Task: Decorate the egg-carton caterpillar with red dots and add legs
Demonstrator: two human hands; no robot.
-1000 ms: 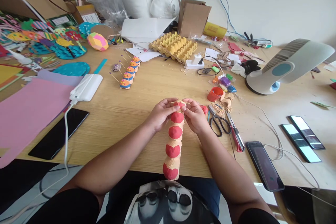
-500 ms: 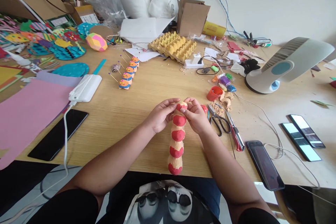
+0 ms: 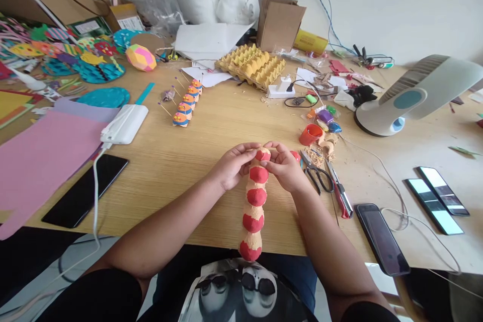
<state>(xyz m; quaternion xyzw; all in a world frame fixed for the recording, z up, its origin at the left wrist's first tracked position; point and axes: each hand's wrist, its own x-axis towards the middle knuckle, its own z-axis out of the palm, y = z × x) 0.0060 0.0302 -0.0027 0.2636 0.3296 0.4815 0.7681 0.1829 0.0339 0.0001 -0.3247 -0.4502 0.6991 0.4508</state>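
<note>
A strip of egg carton cups (image 3: 257, 196), coated in pale orange clay with red patches on top, runs from my fingers toward my lap. Its near end reaches past the table's front edge. My left hand (image 3: 236, 165) grips the far end from the left, fingers closed around it. On the opposite side, my right hand (image 3: 284, 165) pinches the same end, its thumb resting by the top red patch. A finished-looking strip of clay-covered cups (image 3: 187, 103), orange and blue with pins stuck in, stands farther back on the left.
Scissors (image 3: 317, 173), a red utility knife (image 3: 340, 191) and a red cup (image 3: 311, 134) lie right of my hands. A phone (image 3: 381, 239) is at the front right edge. Behind are a yellow egg tray (image 3: 251, 66) and a white fan (image 3: 407, 95). A power bank (image 3: 126, 125) sits left.
The strip's near end has come slightly closer to my body and dipped past the table edge. Both hands keep their hold on the far end. The view has shifted slightly.
</note>
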